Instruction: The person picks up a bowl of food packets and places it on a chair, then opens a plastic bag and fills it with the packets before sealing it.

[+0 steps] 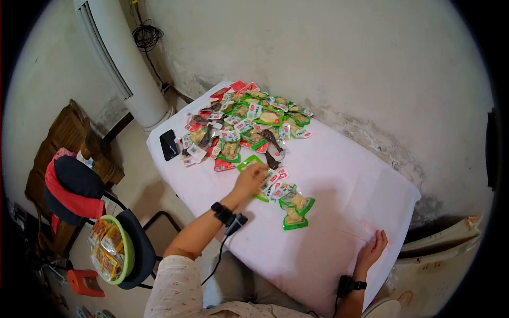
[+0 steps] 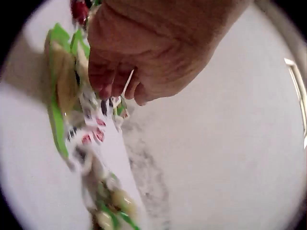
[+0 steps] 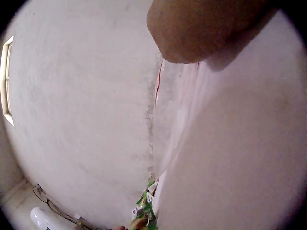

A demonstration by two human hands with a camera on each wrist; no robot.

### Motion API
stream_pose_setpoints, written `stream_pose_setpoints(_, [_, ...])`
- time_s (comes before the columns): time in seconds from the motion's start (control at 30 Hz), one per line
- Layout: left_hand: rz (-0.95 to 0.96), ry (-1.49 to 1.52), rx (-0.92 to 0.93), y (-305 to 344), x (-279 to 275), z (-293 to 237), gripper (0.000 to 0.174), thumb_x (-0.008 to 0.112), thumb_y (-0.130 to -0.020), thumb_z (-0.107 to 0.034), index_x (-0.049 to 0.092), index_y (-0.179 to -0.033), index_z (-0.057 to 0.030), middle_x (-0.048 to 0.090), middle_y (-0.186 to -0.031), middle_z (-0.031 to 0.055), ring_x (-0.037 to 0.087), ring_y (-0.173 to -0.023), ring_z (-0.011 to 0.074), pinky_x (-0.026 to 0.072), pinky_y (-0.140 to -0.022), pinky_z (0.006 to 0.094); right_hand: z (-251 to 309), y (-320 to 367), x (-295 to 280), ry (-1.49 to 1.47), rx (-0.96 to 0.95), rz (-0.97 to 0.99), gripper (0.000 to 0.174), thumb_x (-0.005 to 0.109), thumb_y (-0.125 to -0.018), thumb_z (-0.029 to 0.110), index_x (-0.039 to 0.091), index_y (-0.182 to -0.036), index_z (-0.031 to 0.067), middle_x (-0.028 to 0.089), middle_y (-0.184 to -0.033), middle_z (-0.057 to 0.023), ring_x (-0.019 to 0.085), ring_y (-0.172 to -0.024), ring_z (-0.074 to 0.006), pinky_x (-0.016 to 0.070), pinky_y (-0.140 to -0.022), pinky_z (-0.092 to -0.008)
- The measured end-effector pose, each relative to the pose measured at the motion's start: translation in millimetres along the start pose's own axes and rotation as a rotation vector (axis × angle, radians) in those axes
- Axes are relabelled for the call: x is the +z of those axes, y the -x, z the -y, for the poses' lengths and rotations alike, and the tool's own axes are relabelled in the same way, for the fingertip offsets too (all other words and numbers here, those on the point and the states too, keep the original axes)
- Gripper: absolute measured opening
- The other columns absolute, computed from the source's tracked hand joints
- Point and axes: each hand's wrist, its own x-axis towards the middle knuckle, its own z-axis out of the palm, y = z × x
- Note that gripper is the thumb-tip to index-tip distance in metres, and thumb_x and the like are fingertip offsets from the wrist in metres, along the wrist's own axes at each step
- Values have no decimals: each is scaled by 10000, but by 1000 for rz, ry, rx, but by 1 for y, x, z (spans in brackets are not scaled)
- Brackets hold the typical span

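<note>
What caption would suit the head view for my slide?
Left hand pinches a green plastic snack packet on white-covered table; right hand rests flat.

**Around the counter**

A flat black phone (image 1: 169,144) lies at the left edge of the white-clothed counter (image 1: 339,175). A tall white air conditioner (image 1: 122,58) stands beyond; a round green plastic basket (image 1: 127,241) sits on a dark chair (image 1: 139,254).

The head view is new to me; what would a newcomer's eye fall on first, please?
A bright heap of snack packets covers the far left end of the white table. The left hand curls onto loose packets beside it; the right hand lies flat at the table's near edge.
</note>
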Motion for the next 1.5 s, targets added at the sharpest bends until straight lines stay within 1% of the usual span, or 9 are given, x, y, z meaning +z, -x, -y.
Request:
stream_pose_setpoints(0.2, [-416, -772, 124, -63, -25, -18, 625, 710, -758, -211, 446, -1303, -54, 466, -1317, 193, 495, -1145, 374, 395, -987, 436, 4, 0, -1, -2, 22, -8, 259, 442, -912, 9, 586, -1126, -7, 495, -1244, -205, 474, -1177, -326, 382, -994, -363])
stream_pose_setpoints(0.3, [-268, -805, 83, -81, -25, -17, 652, 715, -732, -179, 412, -1297, -60, 447, -1313, 169, 475, -1136, 401, 424, -934, 460, 3, -1, 0, -43, -4, -16, 240, 460, -924, 38, 590, -1123, 3, 498, -1239, -206, 481, -1166, -322, 390, -983, -358])
stream_pose_setpoints(0.83, [-257, -1082, 234, -85, -66, -34, 118, 562, -795, -121, 618, -893, -88, 656, -826, 142, 649, -732, 323, 509, -603, 433, 8, -2, -3, -52, -4, -11, 249, 474, -883, 23, 602, -1096, 3, 526, -1216, -204, 503, -1140, -331, 396, -978, -377])
stream_pose_setpoints(1.0, [-616, -524, 290, -24, -72, -66, 142, 534, -830, -104, 621, -918, -34, 641, -731, 129, 637, -623, 290, 487, -556, 384, 13, -3, -3, -23, -31, -25, 224, 481, -894, 29, 603, -1081, 0, 538, -1199, -205, 513, -1126, -336, 410, -962, -381])
stream_pose_setpoints(1.1, [-378, -116, 162, -1, -46, -12, 151, 490, -858, -100, 604, -873, -2, 616, -681, 72, 611, -593, 146, 483, -548, 307, 19, -3, -5, 11, -52, -25, 220, 487, -899, 28, 602, -1085, 3, 540, -1194, -213, 519, -1117, -345, 416, -957, -385])
stream_pose_setpoints(1.13, [-242, 137, -78, 27, -27, -61, 158, 482, -876, -104, 602, -867, -3, 609, -679, 42, 598, -577, 125, 478, -536, 268, 19, -4, -5, 8, -44, -20, 223, 485, -896, 20, 599, -1086, -2, 540, -1193, -215, 520, -1118, -347, 417, -957, -387])
stream_pose_setpoints(1.23, [22, 83, -189, 54, 13, -53, 183, 543, -878, -132, 639, -977, -12, 639, -725, 62, 616, -626, 131, 489, -565, 272, 11, -3, -5, 9, -40, -3, 266, 453, -877, -29, 590, -1105, -17, 528, -1214, -201, 500, -1149, -334, 392, -988, -373])
stream_pose_setpoints(1.3, [-45, -46, 55, 54, 17, -43, 206, 564, -873, -157, 642, -992, -8, 656, -745, 93, 629, -678, 176, 495, -625, 299, 11, -2, -3, 7, -49, 20, 309, 422, -862, -70, 584, -1121, -28, 518, -1237, -185, 480, -1179, -319, 365, -1020, -358])
stream_pose_setpoints(1.5, [-650, -448, 72, -11, -64, -10, 393, 655, -807, -239, 555, -1111, -11, 610, -1051, 171, 597, -906, 326, 469, -795, 404, 9, -1, -3, -50, -16, 23, 368, 401, -820, -96, 587, -1127, -18, 513, -1236, -181, 467, -1193, -313, 360, -1025, -358])
